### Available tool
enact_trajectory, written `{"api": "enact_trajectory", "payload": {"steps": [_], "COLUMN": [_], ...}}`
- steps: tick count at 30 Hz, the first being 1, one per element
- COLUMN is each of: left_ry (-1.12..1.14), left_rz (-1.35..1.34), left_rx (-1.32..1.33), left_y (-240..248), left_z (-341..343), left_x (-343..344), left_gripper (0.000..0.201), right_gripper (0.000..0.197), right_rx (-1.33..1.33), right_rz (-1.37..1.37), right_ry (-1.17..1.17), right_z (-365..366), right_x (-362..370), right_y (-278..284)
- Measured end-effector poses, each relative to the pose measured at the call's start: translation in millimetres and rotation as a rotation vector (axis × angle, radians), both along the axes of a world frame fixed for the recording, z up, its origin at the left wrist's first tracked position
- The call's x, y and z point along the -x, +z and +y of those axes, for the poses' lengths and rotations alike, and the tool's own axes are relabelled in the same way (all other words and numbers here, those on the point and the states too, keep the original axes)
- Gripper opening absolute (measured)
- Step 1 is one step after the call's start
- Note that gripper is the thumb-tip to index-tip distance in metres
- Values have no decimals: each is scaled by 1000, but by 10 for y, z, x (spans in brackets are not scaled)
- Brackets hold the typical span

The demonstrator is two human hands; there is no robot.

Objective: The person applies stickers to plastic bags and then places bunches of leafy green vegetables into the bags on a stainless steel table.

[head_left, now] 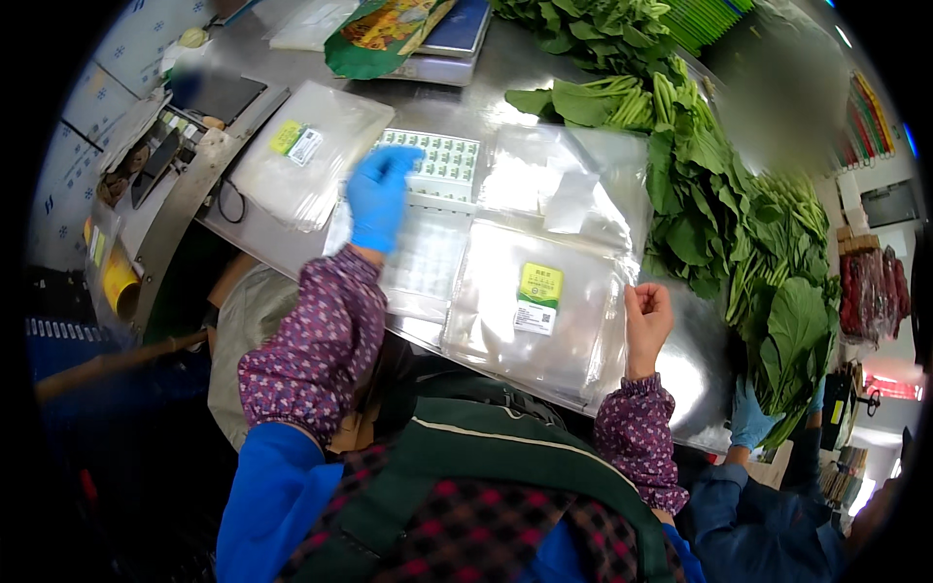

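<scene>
My left hand point(377, 199), in a blue glove, is over the left edge of a sheet of small green-and-white labels point(449, 160). Its fingers are pinched together, and whatever they hold is too small to make out. My right hand point(648, 325), bare, has thumb and forefinger closed at the right edge of a stack of clear plastic bags point(486, 291). On the top bag sits a yellow-green and white label point(537, 299). A white backing sheet point(420, 257) lies below the labels, partly beside the bags.
More clear bags point(335, 126) lie to the left, and others point(515, 155) behind the stack. Leafy green vegetables point(680, 175) line the table's right side. A scale point(437, 58) with green printed packaging point(374, 44) stands at the back. A co-worker's gloved hand point(753, 418) holds greens at right.
</scene>
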State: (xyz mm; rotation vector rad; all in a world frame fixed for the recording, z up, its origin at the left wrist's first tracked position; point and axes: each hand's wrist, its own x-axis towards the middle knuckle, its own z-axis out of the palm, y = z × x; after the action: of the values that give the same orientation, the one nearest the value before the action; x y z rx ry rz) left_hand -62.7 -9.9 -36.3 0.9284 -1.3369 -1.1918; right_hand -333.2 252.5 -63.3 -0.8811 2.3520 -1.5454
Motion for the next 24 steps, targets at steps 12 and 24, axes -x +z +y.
{"api": "enact_trajectory", "payload": {"steps": [12,24], "left_ry": [-217,282], "left_rz": [-992,-421], "left_rx": [891,337], "left_y": [-91,717], "left_z": [-224,-247], "left_x": [-803,-2025], "left_gripper": [24,25], "right_gripper": [32,10], "right_rx": [-201,5], "right_rz": [641,280], "right_ry": [691,666], "right_z": [-711,-1396], "right_x": [-246,-772], "right_y": [-9,316]}}
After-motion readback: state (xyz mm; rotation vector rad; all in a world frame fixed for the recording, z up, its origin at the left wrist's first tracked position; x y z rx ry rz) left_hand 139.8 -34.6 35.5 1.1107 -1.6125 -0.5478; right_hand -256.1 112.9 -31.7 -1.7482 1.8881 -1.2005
